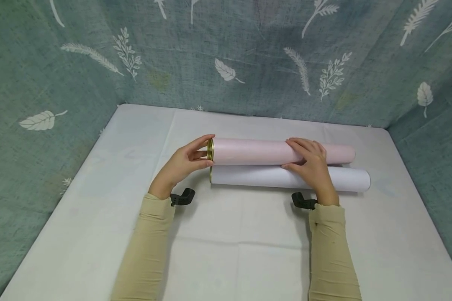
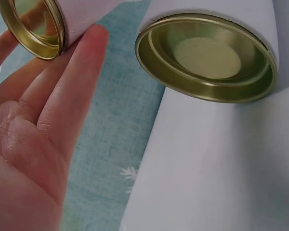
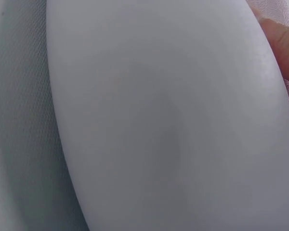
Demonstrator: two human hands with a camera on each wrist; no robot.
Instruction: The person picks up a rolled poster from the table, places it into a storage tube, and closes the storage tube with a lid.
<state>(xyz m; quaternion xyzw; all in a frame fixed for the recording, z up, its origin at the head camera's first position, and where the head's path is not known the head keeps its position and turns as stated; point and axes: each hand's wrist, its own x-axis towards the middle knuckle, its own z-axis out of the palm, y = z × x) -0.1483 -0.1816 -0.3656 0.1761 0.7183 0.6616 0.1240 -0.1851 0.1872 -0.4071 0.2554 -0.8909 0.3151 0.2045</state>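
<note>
A long pink tube (image 1: 248,151) lies crosswise behind a white tube (image 1: 256,176), close alongside it. My left hand (image 1: 178,166) holds the pink tube's left end, thumb and fingers around its gold metal rim (image 2: 57,33). In the left wrist view, the white tube's recessed gold end (image 2: 207,57) faces the camera, apart from that hand. My right hand (image 1: 312,164) grips the pink tube right of its middle, fingers over the far side and thumb at the near side. The white tube (image 3: 168,120) fills most of the right wrist view, with the thumb (image 3: 285,48) at its edge.
The tubes are over a table with a white cover (image 1: 218,267). Green-grey cloth (image 1: 248,58) printed with white leaves hangs behind it and at both sides. Black camera mounts (image 1: 183,197) stick out from both wrists.
</note>
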